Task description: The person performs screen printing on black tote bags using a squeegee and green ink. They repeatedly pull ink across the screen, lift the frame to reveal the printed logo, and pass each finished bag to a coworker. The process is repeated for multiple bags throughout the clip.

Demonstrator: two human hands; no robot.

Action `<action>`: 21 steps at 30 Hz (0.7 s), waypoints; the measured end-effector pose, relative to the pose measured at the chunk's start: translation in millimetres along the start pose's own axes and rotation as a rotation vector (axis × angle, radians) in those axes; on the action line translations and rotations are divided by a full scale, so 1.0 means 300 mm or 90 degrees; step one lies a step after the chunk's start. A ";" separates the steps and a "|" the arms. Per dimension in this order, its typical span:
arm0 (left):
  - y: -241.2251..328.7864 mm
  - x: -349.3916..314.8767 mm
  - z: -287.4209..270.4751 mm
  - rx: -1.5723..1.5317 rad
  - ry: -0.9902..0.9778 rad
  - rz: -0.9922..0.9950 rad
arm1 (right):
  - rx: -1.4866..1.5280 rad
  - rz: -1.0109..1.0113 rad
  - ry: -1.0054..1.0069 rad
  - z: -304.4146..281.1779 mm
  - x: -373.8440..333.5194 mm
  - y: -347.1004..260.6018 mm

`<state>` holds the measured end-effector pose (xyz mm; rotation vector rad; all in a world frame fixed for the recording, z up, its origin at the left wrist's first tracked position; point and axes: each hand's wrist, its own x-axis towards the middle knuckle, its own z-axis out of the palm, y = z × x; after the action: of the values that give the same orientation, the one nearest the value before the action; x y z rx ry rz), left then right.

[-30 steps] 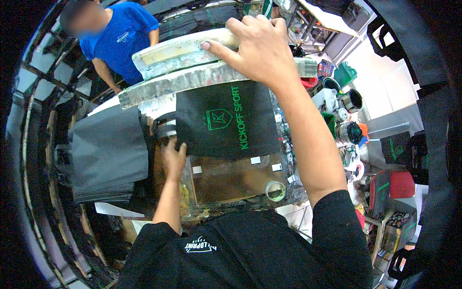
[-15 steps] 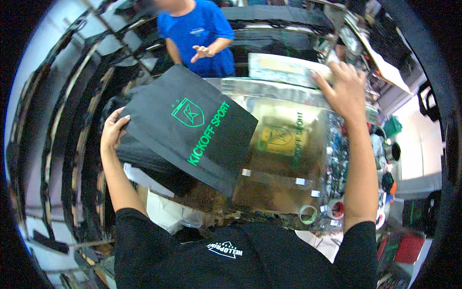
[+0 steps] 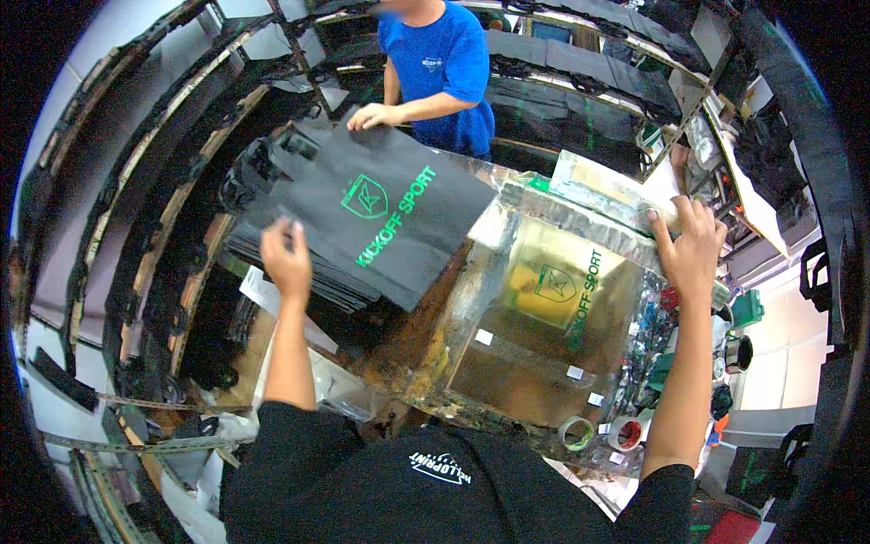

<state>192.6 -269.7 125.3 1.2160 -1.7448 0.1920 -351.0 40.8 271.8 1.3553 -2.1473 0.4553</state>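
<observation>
A black bag [image 3: 444, 231] with a green shield emblem and lettering lies at a slant over a stack of dark bags [image 3: 340, 288]. My left hand [image 3: 288, 256] is raised at the stack's near left edge, fingers apart and slightly blurred, holding nothing visible. To the right sits a screen-printing frame [image 3: 507, 349], its yellowish mesh bearing the same emblem. Across its far end rests a long, pale, ink-stained squeegee [image 3: 603, 186]. My right hand [image 3: 691, 238] grips the squeegee's right end, thumb on the near side. A co-worker's hand [image 3: 376, 116] touches the printed bag's far edge.
A co-worker in a blue shirt [image 3: 435, 54] stands across the table. Tape rolls [image 3: 576, 433] lie at the frame's near right corner. A green container [image 3: 747, 308] and a dark can [image 3: 739, 354] stand farther right. Racks with dark bags [image 3: 195, 199] curve around the left and back.
My left hand has let go of the printed bag and drawn back. The bag now lies on the stack. The co-worker's hand has come onto its far edge. My view has shifted.
</observation>
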 end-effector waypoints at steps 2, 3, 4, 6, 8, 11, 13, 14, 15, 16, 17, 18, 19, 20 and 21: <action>0.075 -0.148 -0.060 -0.050 -0.077 0.111 | 0.016 -0.004 0.001 -0.011 0.015 -0.029; 0.121 -0.199 -0.088 -0.045 -0.136 0.162 | 0.022 -0.009 0.010 -0.013 0.018 -0.034; 0.158 -0.228 -0.103 -0.057 -0.173 0.185 | 0.026 -0.014 0.019 -0.012 0.018 -0.039; 0.208 -0.240 -0.098 -0.061 -0.230 0.211 | 0.022 -0.016 0.024 -0.015 0.024 -0.047; 0.241 -0.224 -0.044 -0.051 -0.279 0.199 | 0.002 -0.008 0.014 -0.022 0.020 -0.049; 0.234 -0.218 0.040 0.072 -0.439 0.232 | 0.004 0.015 -0.020 -0.036 0.027 -0.057; 0.311 -0.213 0.040 0.223 -0.604 0.188 | 0.001 0.007 -0.011 -0.025 0.024 -0.041; 0.314 -0.230 0.051 0.276 -0.620 0.180 | 0.003 0.001 -0.010 -0.014 0.024 -0.030; 0.294 -0.245 0.069 0.290 -0.622 0.159 | 0.003 -0.005 -0.007 -0.007 0.027 -0.021; 0.270 -0.262 0.092 0.303 -0.624 0.138 | -0.005 -0.003 -0.023 -0.003 0.028 -0.015; 0.266 -0.272 0.106 0.314 -0.630 0.121 | -0.010 -0.012 -0.012 0.000 0.022 -0.015; 0.256 -0.283 0.111 0.316 -0.616 0.126 | -0.015 -0.022 -0.001 0.000 0.019 -0.015; 0.246 -0.281 0.127 0.310 -0.624 0.116 | -0.020 -0.031 0.010 0.000 0.021 -0.016; 0.252 -0.271 0.130 0.304 -0.635 0.107 | -0.012 -0.027 0.011 -0.002 0.021 -0.017; 0.258 -0.263 0.133 0.297 -0.646 0.099 | -0.010 -0.013 -0.004 -0.006 0.019 -0.019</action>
<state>110.0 -205.2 72.4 1.6701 -2.7847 0.0663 -347.3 35.2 276.6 1.3699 -2.1360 0.4259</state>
